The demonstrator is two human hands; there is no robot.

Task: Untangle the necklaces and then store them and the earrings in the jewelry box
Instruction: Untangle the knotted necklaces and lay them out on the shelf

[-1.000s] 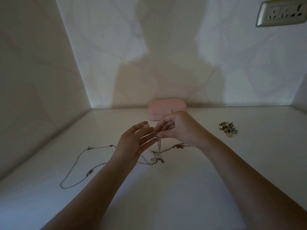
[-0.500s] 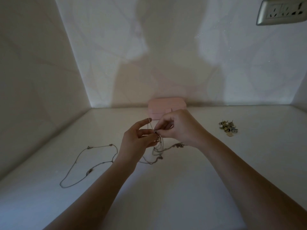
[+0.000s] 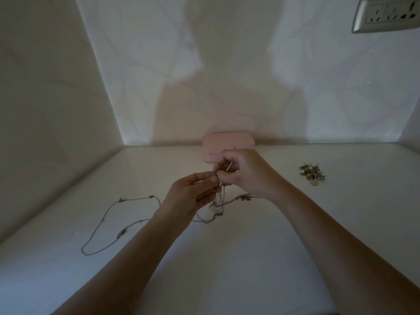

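Two hands meet just in front of the pink jewelry box (image 3: 227, 143). The left hand (image 3: 188, 196) has its thumb and fingertips curled in and pinching the knot of necklaces (image 3: 216, 205). The right hand (image 3: 247, 171) pinches the same spot from the other side with its fingers bent tight, and it overlaps the box's front edge in this view. The chains are super thin, silvery metal. They hang from the pinch in a few strands and pool in a messy squiggle on the countertop (image 3: 250, 258) in front of the box. One long beaded chain (image 3: 102, 223) lies in a big open loop front-left of the box, with little beads spaced along it. It runs behind the left wrist toward the knot, but I can't tell if it's actually caught in there. The box itself is shut, smooth, low and rectangular with rounded corners, and it's pushed up against the back wall (image 3: 227, 64). The earrings (image 3: 312, 172) sit in a small heap to the right of the box and slightly nearer the camera, gold and bluish bits with one pale round piece at the near edge. The countertop is pale and glossy and the light's pretty dim. The walls look white with a faint leafy pattern, and a person-shaped shadow falls above the box. A grey metal power socket (image 3: 386, 14) is high up to the box's right. The left wall (image 3: 45, 87) boxes in that side, and the counter runs wide from the box toward the camera.
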